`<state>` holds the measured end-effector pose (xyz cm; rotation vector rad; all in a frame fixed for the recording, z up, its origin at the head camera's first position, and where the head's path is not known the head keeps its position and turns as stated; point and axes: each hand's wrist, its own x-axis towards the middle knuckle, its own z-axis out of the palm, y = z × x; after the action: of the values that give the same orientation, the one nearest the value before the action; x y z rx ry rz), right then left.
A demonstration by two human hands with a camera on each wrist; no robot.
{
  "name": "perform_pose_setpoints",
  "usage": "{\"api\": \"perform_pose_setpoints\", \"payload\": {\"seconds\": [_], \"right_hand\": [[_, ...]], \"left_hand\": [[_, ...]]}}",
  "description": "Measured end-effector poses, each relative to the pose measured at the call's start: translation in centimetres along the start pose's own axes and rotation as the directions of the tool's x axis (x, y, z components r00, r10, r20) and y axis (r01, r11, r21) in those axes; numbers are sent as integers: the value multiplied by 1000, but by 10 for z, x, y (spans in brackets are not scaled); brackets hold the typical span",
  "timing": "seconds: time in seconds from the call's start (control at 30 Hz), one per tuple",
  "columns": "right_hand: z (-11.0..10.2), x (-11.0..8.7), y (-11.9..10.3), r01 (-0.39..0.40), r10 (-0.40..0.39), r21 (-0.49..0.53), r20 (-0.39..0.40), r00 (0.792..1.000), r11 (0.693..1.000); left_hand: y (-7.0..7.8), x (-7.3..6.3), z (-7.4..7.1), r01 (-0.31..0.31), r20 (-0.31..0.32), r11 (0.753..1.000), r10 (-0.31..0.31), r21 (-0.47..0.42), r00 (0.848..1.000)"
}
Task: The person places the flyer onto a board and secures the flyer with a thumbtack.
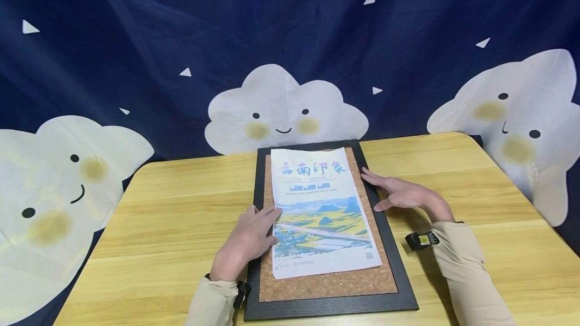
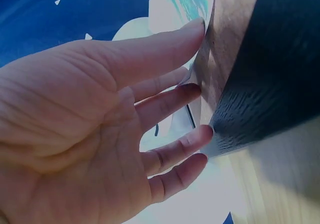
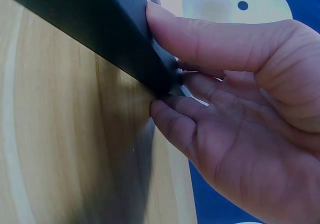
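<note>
A printed poster [image 1: 317, 215] with blue calligraphy and a yellow-green landscape lies slightly askew on a cork board [image 1: 326, 288] in a black frame [image 1: 254, 286]. At the poster's left edge is my left hand [image 1: 246, 240], its thumb and index fingertips touching the paper's margin. In the left wrist view, its fingers are loosely extended, the lower fingertips right at the frame. My right hand [image 1: 405, 194] rests against the frame's right side, thumb and fingertips spread along it. The right wrist view has the thumb [image 3: 210, 39] on the frame and the other fingers low by its outer edge.
The board lies on a light wooden table [image 1: 172, 225]. Behind the table hangs a dark blue cloth [image 1: 136, 24] with smiling white clouds. Black devices are strapped to both wrists, the right one [image 1: 421, 240] with a small yellow-green display.
</note>
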<state>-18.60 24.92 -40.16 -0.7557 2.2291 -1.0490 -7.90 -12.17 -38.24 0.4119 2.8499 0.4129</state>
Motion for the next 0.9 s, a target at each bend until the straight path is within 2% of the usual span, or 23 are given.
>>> {"api": "perform_pose_setpoints", "payload": {"seconds": [0.37, 0.77, 0.83, 0.9], "right_hand": [[0, 0, 0, -7, 6, -2, -6, 1000, 1000], [1, -1, 1, -3, 3, 6, -6, 1000, 1000], [0, -1, -1, 7, -8, -35, -28, 1000, 999], [1, -1, -5, 10, -19, -97, -90, 996, 995]], "left_hand": [[-2, 3, 0, 12, 30, 1000, -12, 8, 999], [-4, 3, -1, 10, 61, 998, -6, -58, 998], [-4, 3, -1, 19, 67, 997, -14, -78, 998], [-4, 3, 0, 26, 74, 995, -19, -94, 997]]}}
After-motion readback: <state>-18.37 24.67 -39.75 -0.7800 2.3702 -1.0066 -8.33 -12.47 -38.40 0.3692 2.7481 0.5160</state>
